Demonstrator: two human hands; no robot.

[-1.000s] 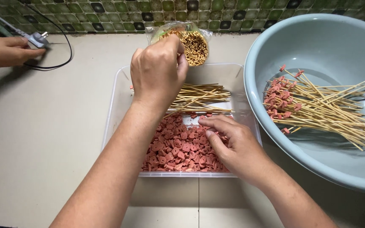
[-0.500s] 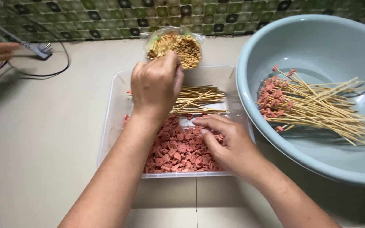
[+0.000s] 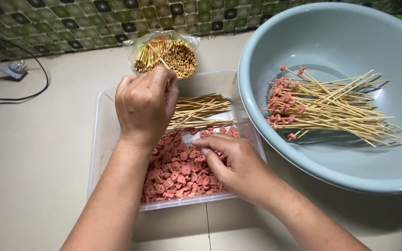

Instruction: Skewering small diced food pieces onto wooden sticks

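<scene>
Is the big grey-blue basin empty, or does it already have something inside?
Not empty. The basin holds a loose pile of bamboo skewers, each with pink sausage pieces threaded near one end; the rest of its inside is bare.

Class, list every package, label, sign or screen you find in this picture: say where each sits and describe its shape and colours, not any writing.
Clear plastic bag of bamboo skewers: against the tiled wall, behind the clear tub; rounded bundle, tan stick ends facing the camera, just beyond the left hand.
No labels, signs or screens are in view.
</scene>
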